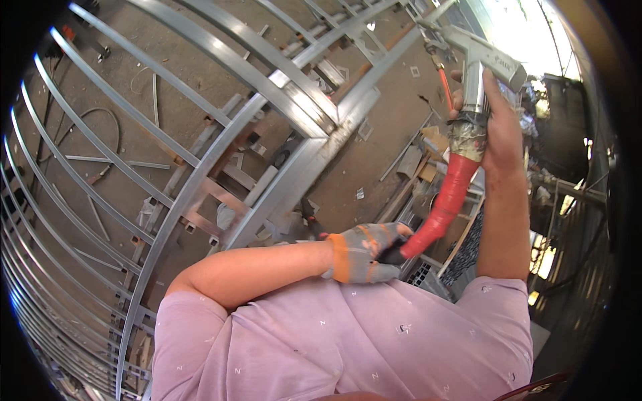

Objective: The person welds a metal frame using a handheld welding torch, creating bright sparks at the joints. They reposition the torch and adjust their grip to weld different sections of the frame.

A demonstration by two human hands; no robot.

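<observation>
In my raised right hand, bare, is the grip of a grey pistol-shaped welding gun. Its nozzle end points up and to the left, toward the far end of a metal beam. A thin orange hose runs beside the grip. From the grip's taped base, a thick cable wrapped in red curves down to my left hand. That hand wears a grey and orange glove and is closed around the cable's black lower part, close to my chest.
A large shiny metal frame with many curved bars fills the left and reaches to the top. Under it, offcuts and loose tubes lie on the brown floor. Boards and scraps lie near the right arm. Bright light enters top right.
</observation>
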